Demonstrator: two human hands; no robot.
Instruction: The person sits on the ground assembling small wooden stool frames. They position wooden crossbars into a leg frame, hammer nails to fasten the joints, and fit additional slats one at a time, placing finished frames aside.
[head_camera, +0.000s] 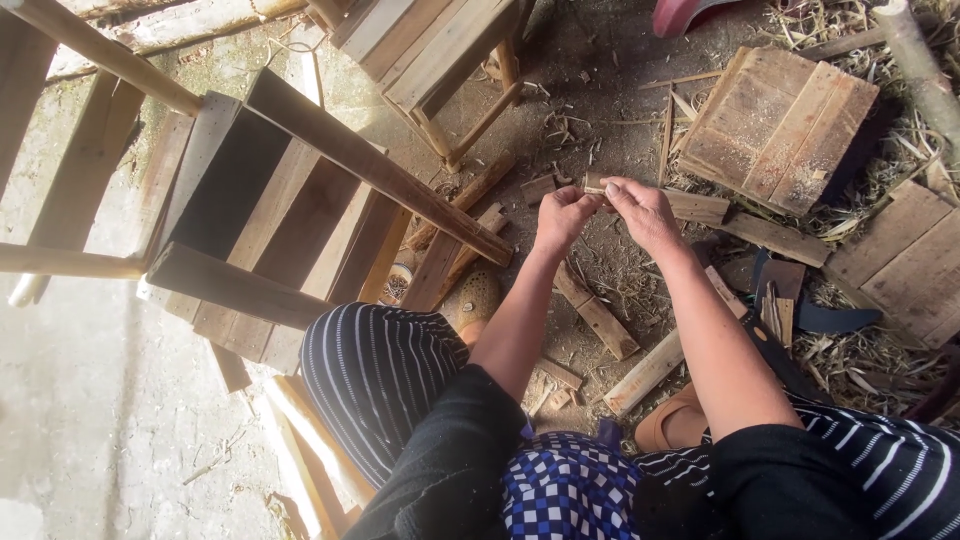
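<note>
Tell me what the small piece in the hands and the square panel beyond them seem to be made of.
Small piece, pinched between left hand and right hand: likely raw wood or bamboo, pale and unpainted, with a cut end.
Square panel: unfinished wooden planks; seams and grain show, the surface is dusty and weathered.

Rough outdoor woodworking spot, a rural yard by the look: bare dirt floor (590, 60) strewn with shavings (850, 360) and offcuts (598, 318), unfinished wooden frame (300, 190) lying on its side, plank panels (780, 125) stacked about, dark curved blade (835, 318) on the ground.
</note>
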